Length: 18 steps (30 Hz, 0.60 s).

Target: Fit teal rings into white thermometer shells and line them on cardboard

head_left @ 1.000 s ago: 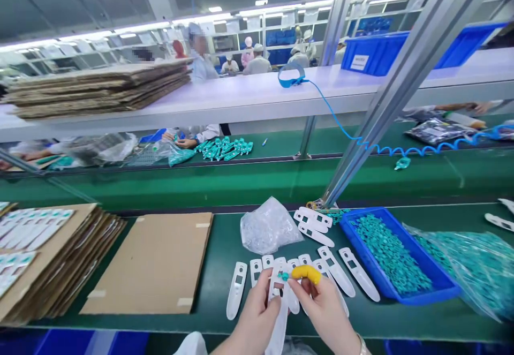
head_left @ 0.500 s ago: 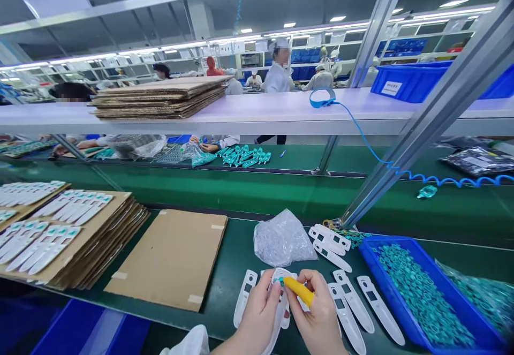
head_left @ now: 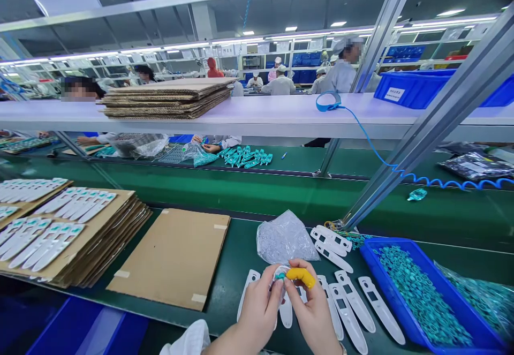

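Observation:
Between my hands is a white plastic casing, its top end up and most of its length hidden by my fingers. A small teal plastic ring-like piece sits at that end. My left hand is closed round the casing's left side, thumb beside the teal piece. From the right, my right hand pinches the same end, its index finger in a yellow finger cot. More white casings lie beneath and to the right of my hands. A blue tray holds many teal pieces.
A clear plastic bag lies beyond my hands. Cardboard lies to the left, beside stacked sheets bearing rows of casings. A metal post rises at right. Across the green belt, a co-worker's hands handle teal parts.
My hands have drawn together and the casing has tipped, so less of it shows. The yellow-covered finger now lies flatter across its end. A standing person behind the shelf has moved right.

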### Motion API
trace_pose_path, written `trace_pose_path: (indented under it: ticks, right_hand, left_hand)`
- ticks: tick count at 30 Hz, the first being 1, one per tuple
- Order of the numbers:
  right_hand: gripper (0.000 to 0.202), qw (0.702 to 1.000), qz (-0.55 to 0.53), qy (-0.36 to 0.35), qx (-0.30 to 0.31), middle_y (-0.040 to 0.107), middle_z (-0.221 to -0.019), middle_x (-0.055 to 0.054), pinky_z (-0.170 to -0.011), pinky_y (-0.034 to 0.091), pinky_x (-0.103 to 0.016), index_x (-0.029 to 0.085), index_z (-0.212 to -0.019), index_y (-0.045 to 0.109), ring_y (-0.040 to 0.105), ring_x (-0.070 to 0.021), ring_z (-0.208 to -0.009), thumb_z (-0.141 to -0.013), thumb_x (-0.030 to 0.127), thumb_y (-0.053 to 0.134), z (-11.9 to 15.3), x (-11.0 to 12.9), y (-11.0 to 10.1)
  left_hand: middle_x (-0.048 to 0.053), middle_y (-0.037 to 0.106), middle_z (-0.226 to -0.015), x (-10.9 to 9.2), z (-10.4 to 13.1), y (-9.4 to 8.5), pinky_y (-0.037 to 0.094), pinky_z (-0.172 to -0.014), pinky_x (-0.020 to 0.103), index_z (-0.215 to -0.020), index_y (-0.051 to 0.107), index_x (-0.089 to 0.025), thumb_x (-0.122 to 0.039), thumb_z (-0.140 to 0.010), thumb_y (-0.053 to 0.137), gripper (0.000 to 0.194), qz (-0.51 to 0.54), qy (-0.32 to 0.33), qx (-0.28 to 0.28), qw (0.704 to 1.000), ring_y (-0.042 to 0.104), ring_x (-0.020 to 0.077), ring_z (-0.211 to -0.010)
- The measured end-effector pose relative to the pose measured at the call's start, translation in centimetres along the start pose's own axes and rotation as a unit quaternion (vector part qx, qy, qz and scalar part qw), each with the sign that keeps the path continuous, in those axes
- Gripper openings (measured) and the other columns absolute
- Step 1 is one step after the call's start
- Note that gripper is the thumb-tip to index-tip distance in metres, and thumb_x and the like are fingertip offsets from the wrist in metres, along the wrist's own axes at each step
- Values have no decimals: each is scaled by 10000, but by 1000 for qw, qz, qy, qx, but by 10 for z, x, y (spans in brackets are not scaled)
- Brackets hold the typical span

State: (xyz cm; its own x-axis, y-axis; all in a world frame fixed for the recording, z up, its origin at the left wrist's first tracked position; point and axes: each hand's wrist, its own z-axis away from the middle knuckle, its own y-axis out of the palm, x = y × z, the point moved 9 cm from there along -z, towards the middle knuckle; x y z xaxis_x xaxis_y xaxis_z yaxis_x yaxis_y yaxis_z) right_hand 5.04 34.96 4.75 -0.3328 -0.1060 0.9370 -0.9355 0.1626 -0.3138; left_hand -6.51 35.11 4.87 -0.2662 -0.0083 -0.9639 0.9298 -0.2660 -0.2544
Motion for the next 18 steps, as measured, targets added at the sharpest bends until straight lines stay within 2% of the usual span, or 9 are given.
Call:
trace_pose_path:
  ticks: [4, 7, 9, 11, 15, 18]
  right_hand:
    - [233, 997, 58, -47, -1, 534, -1034, -109, -780, 530, -375, 199, -1009, 535, 565, -225, -940, -823, 339, 511, -1, 5, -2]
    - [249, 988, 122, -94, 30, 533, -1046, -109, -774, 531, -381, 212, -1051, 523, 546, -234, -979, -822, 311, 516, -1, 9, 1]
    - [262, 981, 148, -114, 56, 529, -1070, -111, -759, 536, -380, 219, -1074, 516, 540, -237, -986, -826, 305, 510, -1, 11, 4]
    - [277, 976, 167, -125, 65, 529, -1076, -112, -750, 539, -381, 219, -1089, 506, 538, -236, -986, -827, 306, 512, 0, 12, 6]
    - [246, 968, 200, -142, 43, 548, -1041, -103, -779, 528, -391, 210, -1041, 517, 547, -228, -971, -814, 306, 530, -1, 15, 6]
    - [240, 967, 199, -157, 22, 559, -1039, -107, -772, 529, -392, 205, -1021, 524, 556, -235, -963, -802, 303, 535, 0, 14, 4]
  left_hand:
    - [57, 594, -859, 9, -1, 4, 453, -621, 244, -1130, 468, -167, -443, -877, 357, 391, 109, -28, 15, 994, 542, 147, -690]
    - [81, 560, -1003, 17, 0, 8, 484, -665, 260, -1146, 444, -171, -409, -858, 398, 376, 178, -62, 28, 982, 543, 161, -791]
    - [86, 545, -1057, 20, 1, 7, 479, -713, 263, -1150, 442, -177, -366, -853, 410, 353, 174, -72, 28, 982, 538, 173, -873]
    - [85, 549, -1055, 20, 2, 6, 470, -719, 259, -1158, 437, -177, -320, -853, 399, 339, 160, -74, 31, 984, 545, 171, -873]
    - [81, 567, -1006, 21, 4, 6, 457, -679, 266, -1192, 420, -177, -284, -854, 371, 358, 111, -78, 43, 990, 556, 159, -772]
    - [70, 590, -961, 18, 4, 3, 445, -725, 271, -1168, 453, -170, -285, -845, 389, 349, 89, -55, 32, 994, 559, 169, -801]
